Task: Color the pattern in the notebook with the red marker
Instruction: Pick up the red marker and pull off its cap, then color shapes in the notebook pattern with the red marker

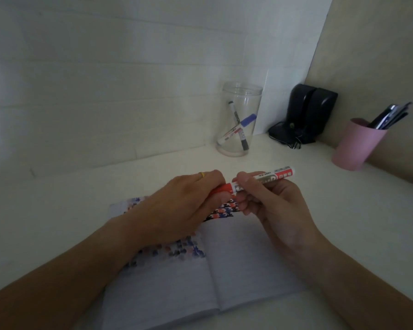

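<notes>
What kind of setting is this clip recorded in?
Probably a study desk in a home or dorm corner. An open notebook lies on the white desk, a clear jar holds markers, a pink cup holds pens, and small black speakers stand against the wall.

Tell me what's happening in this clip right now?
A person holds a red marker over an open notebook on a white desk. The left hand grips the red cap end, and the right hand holds the barrel; the cap looks still on. The notebook's pattern is partly coloured in red, blue and black. A clear jar behind holds two more markers.
</notes>
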Motion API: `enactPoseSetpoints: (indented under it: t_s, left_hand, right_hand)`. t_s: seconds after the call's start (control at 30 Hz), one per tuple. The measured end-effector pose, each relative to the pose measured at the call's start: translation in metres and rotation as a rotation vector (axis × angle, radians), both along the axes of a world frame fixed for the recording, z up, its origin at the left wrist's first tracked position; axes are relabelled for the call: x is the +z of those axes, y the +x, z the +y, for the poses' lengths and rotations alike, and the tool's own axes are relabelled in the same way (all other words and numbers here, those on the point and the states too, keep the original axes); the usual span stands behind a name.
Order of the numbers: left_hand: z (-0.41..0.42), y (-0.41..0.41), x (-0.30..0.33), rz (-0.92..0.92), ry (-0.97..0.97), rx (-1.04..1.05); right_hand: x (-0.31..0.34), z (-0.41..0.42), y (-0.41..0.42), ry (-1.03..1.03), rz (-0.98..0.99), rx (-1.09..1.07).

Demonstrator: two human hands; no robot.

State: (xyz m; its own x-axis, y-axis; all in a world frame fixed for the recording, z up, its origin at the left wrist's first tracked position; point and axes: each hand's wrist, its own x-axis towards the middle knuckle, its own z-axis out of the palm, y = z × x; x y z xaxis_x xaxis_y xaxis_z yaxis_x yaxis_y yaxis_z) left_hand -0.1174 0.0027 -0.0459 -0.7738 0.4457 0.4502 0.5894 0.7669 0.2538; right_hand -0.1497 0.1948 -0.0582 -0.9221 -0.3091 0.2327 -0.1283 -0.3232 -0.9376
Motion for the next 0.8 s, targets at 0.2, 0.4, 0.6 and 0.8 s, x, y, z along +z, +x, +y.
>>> enactPoseSetpoints:
  t_s: [0.2, 0.4, 0.6, 0.8]
  left_hand:
    - [0.003, 0.004, 0.009, -0.215, 0.32, -0.08]
    - [0.0, 0.001, 0.007, -0.6, 0.636, -0.254]
    - [-0.003, -0.002, 0.006, -0.06, 0.152, -0.098]
    - [-0.03, 0.003, 0.022, 0.143, -0.071, 0.143]
  right_hand:
    - [0.009, 0.002, 0.004, -0.004, 0.047, 0.026]
    - [0.013, 0.002, 0.006, -0.056, 0.052, 0.081]
    - [0.015, 0.001, 0.008, -0.049, 0.079, 0.044]
    - [0.029, 0.035, -0.004, -0.047, -0.056, -0.265]
